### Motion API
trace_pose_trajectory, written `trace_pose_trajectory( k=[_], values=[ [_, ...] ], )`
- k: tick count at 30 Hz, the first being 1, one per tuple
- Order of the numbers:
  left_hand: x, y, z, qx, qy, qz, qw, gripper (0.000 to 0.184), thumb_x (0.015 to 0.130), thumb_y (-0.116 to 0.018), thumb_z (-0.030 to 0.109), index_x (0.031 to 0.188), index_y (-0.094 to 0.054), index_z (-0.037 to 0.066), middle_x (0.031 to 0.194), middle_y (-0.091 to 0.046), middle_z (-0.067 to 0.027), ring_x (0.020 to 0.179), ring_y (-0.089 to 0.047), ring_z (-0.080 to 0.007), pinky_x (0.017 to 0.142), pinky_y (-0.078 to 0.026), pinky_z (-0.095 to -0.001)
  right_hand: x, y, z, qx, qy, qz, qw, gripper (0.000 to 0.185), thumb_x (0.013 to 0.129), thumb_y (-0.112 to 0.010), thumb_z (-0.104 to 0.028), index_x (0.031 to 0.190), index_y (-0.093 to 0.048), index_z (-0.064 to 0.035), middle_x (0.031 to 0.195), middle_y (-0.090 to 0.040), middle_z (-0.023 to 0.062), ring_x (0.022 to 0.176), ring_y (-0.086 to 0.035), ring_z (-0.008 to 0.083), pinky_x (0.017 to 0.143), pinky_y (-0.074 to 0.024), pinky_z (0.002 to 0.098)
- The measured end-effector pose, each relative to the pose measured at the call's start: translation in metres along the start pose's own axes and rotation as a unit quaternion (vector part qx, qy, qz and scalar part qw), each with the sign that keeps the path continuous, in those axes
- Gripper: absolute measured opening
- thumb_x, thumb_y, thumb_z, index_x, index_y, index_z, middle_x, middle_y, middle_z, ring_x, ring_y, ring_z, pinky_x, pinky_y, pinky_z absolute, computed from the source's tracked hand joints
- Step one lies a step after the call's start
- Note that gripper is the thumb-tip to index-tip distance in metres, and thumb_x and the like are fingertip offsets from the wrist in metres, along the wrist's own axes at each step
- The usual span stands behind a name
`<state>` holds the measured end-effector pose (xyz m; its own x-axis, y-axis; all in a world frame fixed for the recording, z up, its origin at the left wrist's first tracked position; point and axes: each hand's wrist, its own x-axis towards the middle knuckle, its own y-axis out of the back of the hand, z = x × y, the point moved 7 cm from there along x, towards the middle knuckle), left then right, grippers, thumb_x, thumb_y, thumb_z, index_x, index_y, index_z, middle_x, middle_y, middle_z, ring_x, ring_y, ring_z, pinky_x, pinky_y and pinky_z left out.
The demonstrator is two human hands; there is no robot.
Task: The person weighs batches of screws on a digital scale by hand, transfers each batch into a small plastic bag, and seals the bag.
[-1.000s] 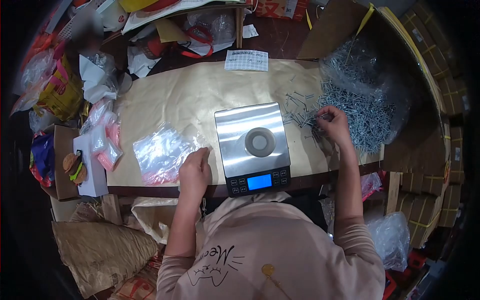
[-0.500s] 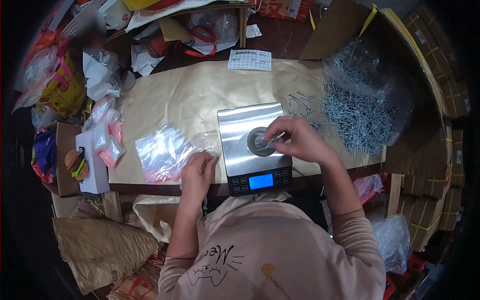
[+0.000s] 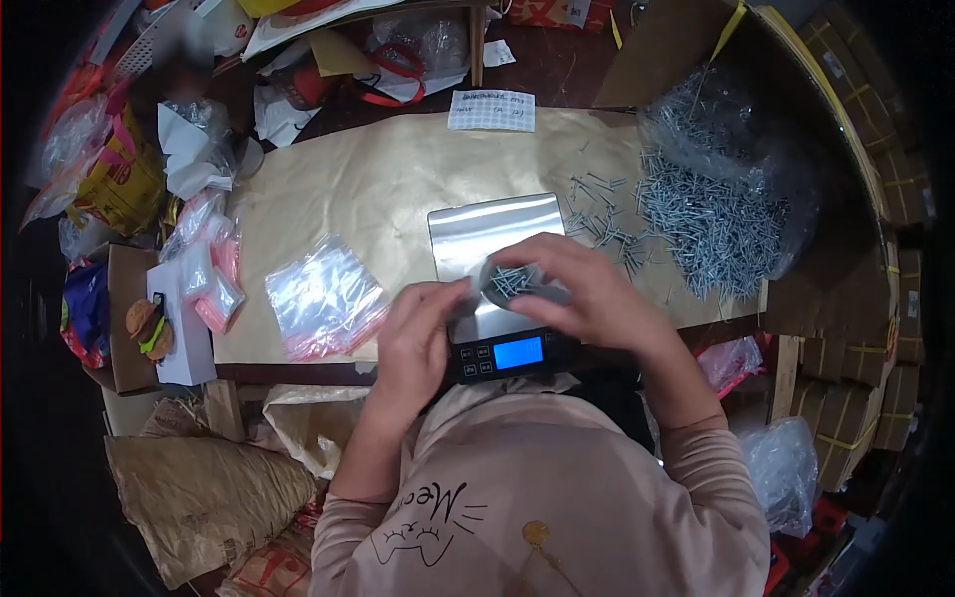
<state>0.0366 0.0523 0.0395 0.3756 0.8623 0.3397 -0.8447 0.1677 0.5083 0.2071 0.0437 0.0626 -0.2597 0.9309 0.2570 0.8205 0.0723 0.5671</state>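
Note:
My right hand (image 3: 592, 298) is wrapped round a small grey cup (image 3: 551, 292), which is tilted with its mouth towards my left hand. Inside the cup lie several silver screws (image 3: 511, 282). My left hand (image 3: 418, 333) is closed in a pinch at the cup's rim, apparently on a clear plastic bag that is mostly hidden by the fingers. Below both hands is a digital scale (image 3: 494, 212) with a steel plate and a lit blue display. A stack of clear zip bags (image 3: 326, 298) lies left of my left hand.
A large heap of screws (image 3: 711, 224) spills from a plastic-lined cardboard box (image 3: 836, 234) on the right. Loose screws (image 3: 602, 214) lie beside the scale. A paper label (image 3: 491, 110) is at the back. A white box (image 3: 184, 338) with a burger-shaped toy (image 3: 147, 326) stands left.
The cup has been lifted off the scale plate and tilted in my right hand, which was at its opening before. My left hand has moved right and up to the cup, bringing the clear bag along.

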Motion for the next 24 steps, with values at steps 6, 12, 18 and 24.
trace_pose_trajectory(
  k=[6,12,18,24],
  values=[
    [-0.005,0.003,0.017,-0.016,-0.034,-0.006,0.999,0.009,0.077,-0.071,0.002,0.081,-0.064,0.001,0.072,-0.06,-0.0099,0.063,-0.057,-0.0213,0.057,-0.044,-0.0297,0.0,-0.02,-0.022,-0.015,0.141,0.034,0.989,0.01,0.075,-0.071,-0.008,0.079,-0.063,-0.008,0.069,-0.057,0.0064,0.065,-0.055,0.0257,0.06,-0.0407,0.0347],
    [-0.007,-0.005,0.015,-0.052,-0.085,-0.055,0.993,0.019,0.071,-0.077,0.011,0.07,-0.059,0.005,0.076,-0.058,-0.0088,0.066,-0.054,-0.024,0.06,-0.04,-0.0336,-0.005,-0.021,-0.019,0.054,0.125,-0.029,0.99,0.009,0.076,-0.067,-0.006,0.08,-0.059,-0.007,0.072,-0.056,0.0067,0.068,-0.056,0.0256,0.065,-0.0426,0.0363],
    [-0.004,0.008,0.031,0.008,-0.16,-0.004,0.987,0.025,0.067,-0.076,0.008,0.061,-0.052,0.01,0.088,-0.059,-0.0068,0.091,-0.059,-0.0296,0.08,-0.038,-0.0416,-0.003,-0.017,0.008,0.069,0.014,-0.03,0.997,0.006,0.078,-0.068,-0.011,0.079,-0.062,-0.0088,0.071,-0.058,0.0044,0.07,-0.055,0.022,0.068,-0.0416,0.0335],
    [-0.009,0.022,0.01,0.06,-0.136,-0.031,0.988,0.021,0.069,-0.073,0.005,0.065,-0.054,0.009,0.104,-0.061,-0.0107,0.118,-0.052,-0.0412,0.096,-0.034,-0.0465,-0.005,-0.021,0.042,-0.141,-0.02,0.01,0.99,0.017,0.077,-0.072,-0.022,0.088,-0.063,-0.0119,0.105,-0.059,0.0043,0.103,-0.052,0.0229,0.092,-0.0296,0.0389]
  ],
)
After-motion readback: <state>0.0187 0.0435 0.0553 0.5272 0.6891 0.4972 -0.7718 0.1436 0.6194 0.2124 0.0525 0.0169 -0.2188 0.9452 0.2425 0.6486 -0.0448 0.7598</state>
